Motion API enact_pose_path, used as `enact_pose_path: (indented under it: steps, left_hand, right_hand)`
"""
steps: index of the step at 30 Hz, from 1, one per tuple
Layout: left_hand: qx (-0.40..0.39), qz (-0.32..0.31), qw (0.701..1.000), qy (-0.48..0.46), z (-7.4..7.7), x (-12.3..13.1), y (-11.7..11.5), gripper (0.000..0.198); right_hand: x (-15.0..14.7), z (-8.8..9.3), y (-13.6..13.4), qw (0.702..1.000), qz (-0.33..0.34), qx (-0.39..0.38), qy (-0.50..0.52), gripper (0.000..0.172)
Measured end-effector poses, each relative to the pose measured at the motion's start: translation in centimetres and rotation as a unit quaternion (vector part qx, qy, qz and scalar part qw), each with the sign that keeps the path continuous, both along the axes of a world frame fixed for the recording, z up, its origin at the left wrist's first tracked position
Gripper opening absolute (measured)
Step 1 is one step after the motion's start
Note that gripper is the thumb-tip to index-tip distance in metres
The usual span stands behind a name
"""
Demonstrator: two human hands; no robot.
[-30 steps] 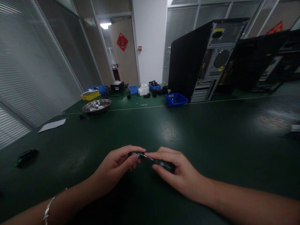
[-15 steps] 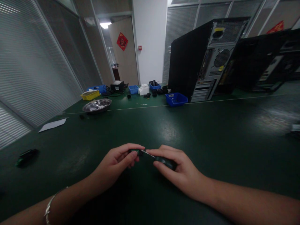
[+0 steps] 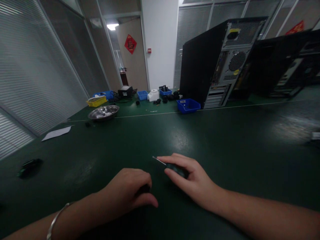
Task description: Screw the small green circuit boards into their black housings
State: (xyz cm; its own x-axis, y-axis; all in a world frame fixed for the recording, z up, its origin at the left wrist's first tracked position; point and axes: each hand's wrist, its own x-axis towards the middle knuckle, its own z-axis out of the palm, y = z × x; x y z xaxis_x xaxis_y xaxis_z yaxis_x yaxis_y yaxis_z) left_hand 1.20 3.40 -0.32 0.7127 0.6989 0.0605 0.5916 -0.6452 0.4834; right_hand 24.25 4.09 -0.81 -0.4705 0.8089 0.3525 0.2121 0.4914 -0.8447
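My right hand (image 3: pixel 191 173) is closed around the dark handle of a screwdriver (image 3: pixel 175 169), whose thin metal shaft points up and left. To its left, my left hand (image 3: pixel 132 188) is turned knuckles up, with fingers curled and the thumb stretched out below them. Something dark shows between those fingers and the thumb, too shaded to make out. The screwdriver tip touches nothing and lies a little above and right of my left hand.
A small black and green part (image 3: pixel 30 167) lies at the left, below a white paper (image 3: pixel 57 133). Farther back are a metal bowl (image 3: pixel 103 112), a yellow tray (image 3: pixel 97 101), a blue bin (image 3: pixel 188 106) and a black computer case (image 3: pixel 202 63).
My left hand has moved down from the screwdriver tip and rolled over, knuckles up. The small green and black part it held is now out of sight. My right hand has barely moved.
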Motion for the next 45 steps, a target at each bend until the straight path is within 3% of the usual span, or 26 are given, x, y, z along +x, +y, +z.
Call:
enact_pose_path:
  steps: [3, 7, 12, 15, 20, 23, 29, 31, 35, 37, 41, 45]
  left_hand:
    - [0.000, 0.011, 1.000, -0.001, 0.1, -0.1, 0.0, 0.036]
    - [-0.076, 0.046, 0.995, -0.037, 0.3, -0.4, 0.1, 0.034]
    - [-0.215, 0.130, 0.953, -0.171, -0.2, -0.6, 0.6, 0.031]
    - [-0.241, 0.157, 0.924, -0.252, -0.3, -0.3, 0.9, 0.025]
    - [-0.275, 0.165, 0.899, -0.297, 0.2, 0.3, 0.8, 0.013]
    - [-0.291, 0.177, 0.889, -0.307, 0.7, 0.5, 0.8, 0.014]
    - [-0.316, 0.197, 0.872, -0.318, 0.6, 0.1, 1.3, 0.027]
    - [-0.345, 0.210, 0.841, -0.360, 0.2, -0.1, 1.4, 0.026]
    - [-0.426, 0.230, 0.742, -0.464, -0.2, -0.3, 1.6, 0.026]
    - [-0.448, 0.230, 0.707, -0.497, -0.1, -0.3, 1.6, 0.027]
    - [-0.477, 0.229, 0.668, -0.524, 0.3, -0.2, 1.7, 0.029]
    - [-0.494, 0.238, 0.651, -0.525, 0.3, -0.2, 1.8, 0.032]
  right_hand:
    - [0.0, 0.1, 0.0, 1.000, 0.007, -0.002, -0.002, 0.030]
    - [0.0, 0.1, 0.0, 1.000, 0.021, -0.003, -0.008, 0.024]
    - [-0.1, -0.2, -0.5, 0.998, 0.038, 0.023, -0.048, 0.003]
    - [-0.1, -0.1, -1.0, 0.987, 0.101, 0.061, -0.107, 0.009]
    - [-0.1, 0.4, -1.6, 0.930, 0.225, 0.157, -0.244, 0.042]
    - [-0.1, 0.4, -1.6, 0.915, 0.245, 0.184, -0.262, 0.040]
    - [0.2, -0.1, -1.0, 0.922, 0.222, 0.175, -0.263, 0.029]
    - [0.4, -0.2, -1.0, 0.926, 0.214, 0.172, -0.259, 0.027]
    - [0.4, -0.2, -0.9, 0.934, 0.206, 0.169, -0.238, 0.027]
    - [0.3, -0.1, -0.8, 0.942, 0.205, 0.159, -0.216, 0.025]
    - [0.1, -0.2, -0.6, 0.959, 0.184, 0.128, -0.171, 0.023]
    - [0.1, -0.3, -0.3, 0.982, 0.135, 0.083, -0.106, 0.023]
